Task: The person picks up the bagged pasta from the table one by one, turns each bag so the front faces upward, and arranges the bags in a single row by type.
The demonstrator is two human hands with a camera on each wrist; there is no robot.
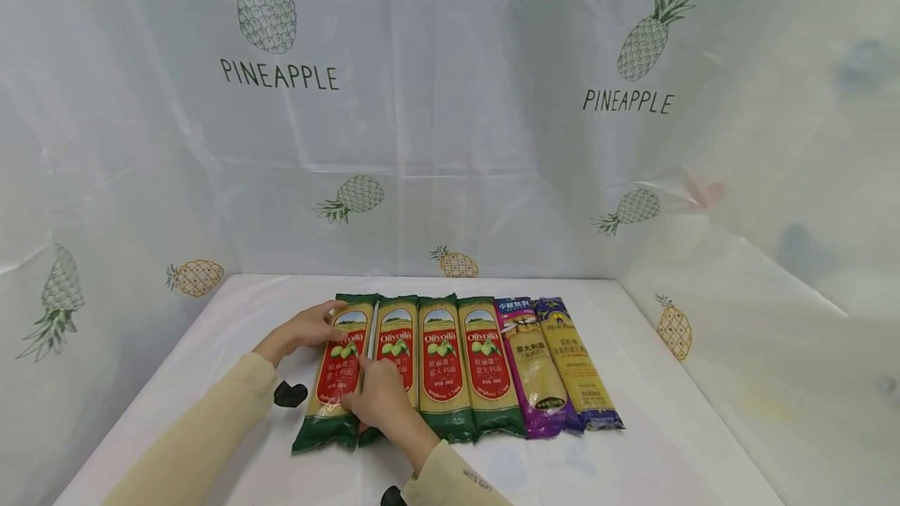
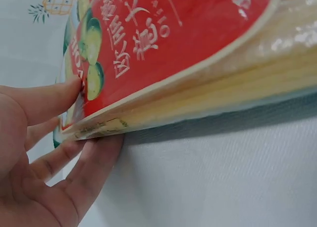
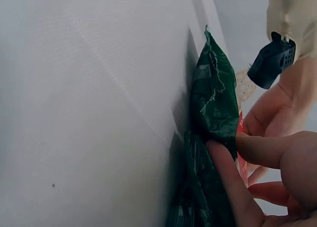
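Observation:
The leftmost pack of spaghetti (image 1: 336,383), red-labelled with green ends, is held between both hands. My left hand (image 1: 302,329) grips its upper left edge; in the left wrist view the thumb lies on the label and the fingers (image 2: 99,160) reach beneath the pack. Near the lower right edge, my right hand (image 1: 385,395) pinches the same pack between thumb and a finger. The right wrist view shows its green end (image 3: 215,96) there. A second matching spaghetti pack (image 1: 397,318) lies alongside, partly hidden by the right hand.
Right of these lie two more Olivoila spaghetti packs (image 1: 443,369) (image 1: 488,369), then a purple-ended pasta pack (image 1: 537,369) and a blue-ended one (image 1: 578,358), both slanted. A white cloth covers the table (image 1: 654,459). Pineapple-print sheeting (image 1: 464,123) hangs behind and at the sides.

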